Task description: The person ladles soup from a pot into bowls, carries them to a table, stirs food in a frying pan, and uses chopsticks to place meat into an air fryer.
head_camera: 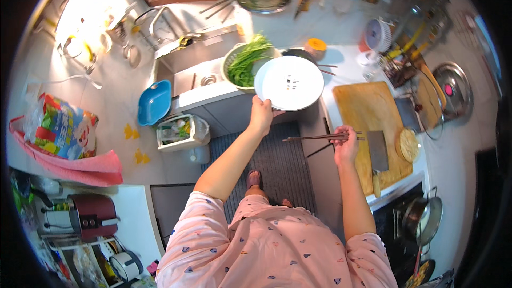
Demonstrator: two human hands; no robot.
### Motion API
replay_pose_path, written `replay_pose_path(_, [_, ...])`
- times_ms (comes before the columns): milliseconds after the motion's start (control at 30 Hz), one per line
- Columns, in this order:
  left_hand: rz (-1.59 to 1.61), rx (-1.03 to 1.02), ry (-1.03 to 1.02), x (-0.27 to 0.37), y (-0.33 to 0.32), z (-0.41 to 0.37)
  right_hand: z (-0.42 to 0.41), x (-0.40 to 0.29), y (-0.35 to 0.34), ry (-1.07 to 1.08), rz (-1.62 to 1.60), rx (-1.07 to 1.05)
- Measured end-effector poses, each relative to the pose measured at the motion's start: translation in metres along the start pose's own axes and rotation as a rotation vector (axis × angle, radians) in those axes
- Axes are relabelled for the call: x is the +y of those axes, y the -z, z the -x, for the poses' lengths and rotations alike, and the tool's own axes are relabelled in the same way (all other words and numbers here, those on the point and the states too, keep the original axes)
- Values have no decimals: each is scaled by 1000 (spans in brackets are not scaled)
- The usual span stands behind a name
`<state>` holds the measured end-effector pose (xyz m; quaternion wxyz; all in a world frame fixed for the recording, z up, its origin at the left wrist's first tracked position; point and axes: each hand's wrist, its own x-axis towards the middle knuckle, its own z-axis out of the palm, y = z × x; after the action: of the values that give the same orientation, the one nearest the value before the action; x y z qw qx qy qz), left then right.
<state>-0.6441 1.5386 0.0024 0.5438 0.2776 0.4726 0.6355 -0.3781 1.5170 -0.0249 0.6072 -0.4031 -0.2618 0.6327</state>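
My left hand (262,114) grips the near edge of a round white dish (294,84), whose face toward me bears small printed marks. Several brown chopsticks (310,137) lie across my right hand (345,144), its fingers closed around them, their longer ends pointing left. Behind the dish, a pale green colander (227,66) full of leafy green vegetables (250,58) stands at the sink's right end, partly hidden by the dish. To the right of my right hand is a wooden cutting board (358,100) with a cleaver (377,150) lying on it.
The steel sink (172,62) is at the back, a blue basin (155,102) left of it. Below hangs a white waste bin (176,144). A dark pan (298,53) sits partly behind the dish. The stove with a steel pot (430,224) is at the lower right.
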Motion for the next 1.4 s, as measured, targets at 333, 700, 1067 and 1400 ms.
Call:
replay_pose_path(333, [576, 405, 221, 102, 239, -131, -37, 107, -196, -94, 61, -225])
replay_pose_path(700, [1640, -121, 781, 147, 330, -213, -58, 164, -292, -122, 152, -232])
replay_pose_path(1067, [1554, 5, 785, 144, 337, -224, -58, 159, -293, -110, 167, -215])
replay_pose_path(1400, [143, 506, -46, 106, 271, -46, -7, 145, -261, -116, 198, -404])
